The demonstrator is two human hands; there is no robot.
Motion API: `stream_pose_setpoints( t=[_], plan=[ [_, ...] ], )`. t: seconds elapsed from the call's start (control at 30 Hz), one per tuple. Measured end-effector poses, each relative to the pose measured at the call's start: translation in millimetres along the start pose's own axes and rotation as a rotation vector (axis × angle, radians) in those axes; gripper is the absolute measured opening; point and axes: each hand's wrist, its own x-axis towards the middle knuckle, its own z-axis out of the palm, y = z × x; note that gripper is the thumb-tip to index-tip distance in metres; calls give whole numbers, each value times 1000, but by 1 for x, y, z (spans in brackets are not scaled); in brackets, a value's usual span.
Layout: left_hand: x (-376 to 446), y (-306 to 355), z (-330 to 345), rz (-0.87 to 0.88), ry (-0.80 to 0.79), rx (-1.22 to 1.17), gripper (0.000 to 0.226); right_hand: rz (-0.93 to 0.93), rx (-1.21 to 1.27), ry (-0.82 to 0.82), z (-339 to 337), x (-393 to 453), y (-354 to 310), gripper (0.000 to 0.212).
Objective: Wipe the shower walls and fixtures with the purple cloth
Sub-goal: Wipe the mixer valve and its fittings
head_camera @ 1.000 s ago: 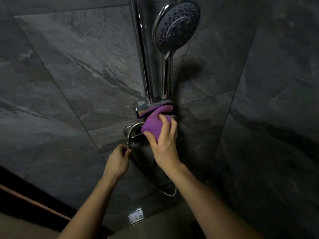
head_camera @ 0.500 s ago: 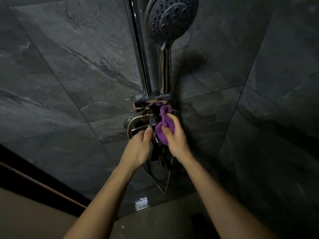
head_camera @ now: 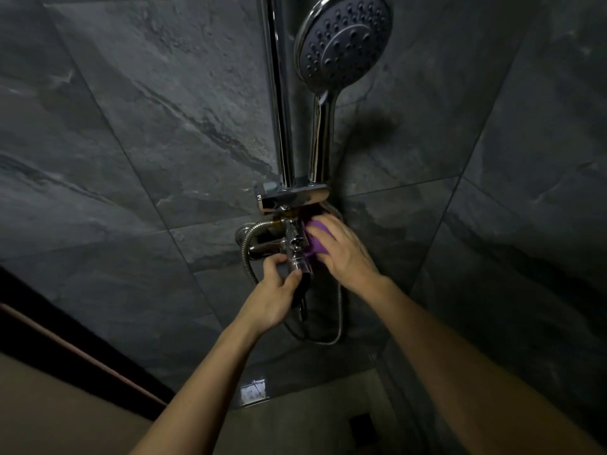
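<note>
Purple cloth (head_camera: pixel 316 242) sits bunched under the right hand (head_camera: pixel 345 251), pressed against the right side of the chrome mixer valve (head_camera: pixel 295 247) just below the small chrome shelf bracket (head_camera: pixel 292 196); only a patch of it shows between the valve and the palm. The right hand's fingers (head_camera: pixel 323 226) lie spread and flattened over the cloth, pinning it to the fixture rather than pinching it. The left hand (head_camera: pixel 274 292) reaches up from below and to the left, its fingers (head_camera: pixel 272 261) curled and clamped on the lower chrome body of the valve, the thumb touching the metal near its bottom end. A ribbed metal hose (head_camera: pixel 245 249) loops out from the left of the valve, and hangs in a loop beneath both hands. Above the bracket a vertical chrome rail (head_camera: pixel 279 93) runs up out of view, with the round handheld shower head (head_camera: pixel 341 41) docked just beside it on the right, face toward the camera. Dark slate-look wall tiles (head_camera: pixel 147 126) surround everything, and a pale floor (head_camera: pixel 49 415) shows at lower left.
</note>
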Motion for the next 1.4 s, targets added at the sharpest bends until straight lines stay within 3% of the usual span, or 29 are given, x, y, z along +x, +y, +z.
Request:
stream_pose_setpoints(
  t=[0.2,0.33,0.5,0.7,0.9,1.0,1.13,1.23,1.4],
  plan=[
    [-6,6,11,-22,60,42,44,119,199,140,-2,-10,27,60],
    [-9,8,20,-52,118,58,41,-74,192,83,4,4,7,57],
    [-14,11,26,-87,163,53,41,-93,170,120,17,-5,19,51],
    [-14,13,26,-87,151,60,43,174,286,280,15,-16,13,45],
    [-10,7,23,-78,146,73,44,535,766,458,18,-28,-45,48],
    [-8,7,22,-70,145,95,41,636,1041,366,28,-33,-68,54],
    [-11,8,20,-26,136,90,34,652,1086,262,41,-34,-70,67],
    [-12,5,19,-4,137,75,36,637,1153,207,37,-37,-64,53],
    [-13,-1,20,-9,146,30,39,776,1329,129,53,-66,-55,44]
  ],
)
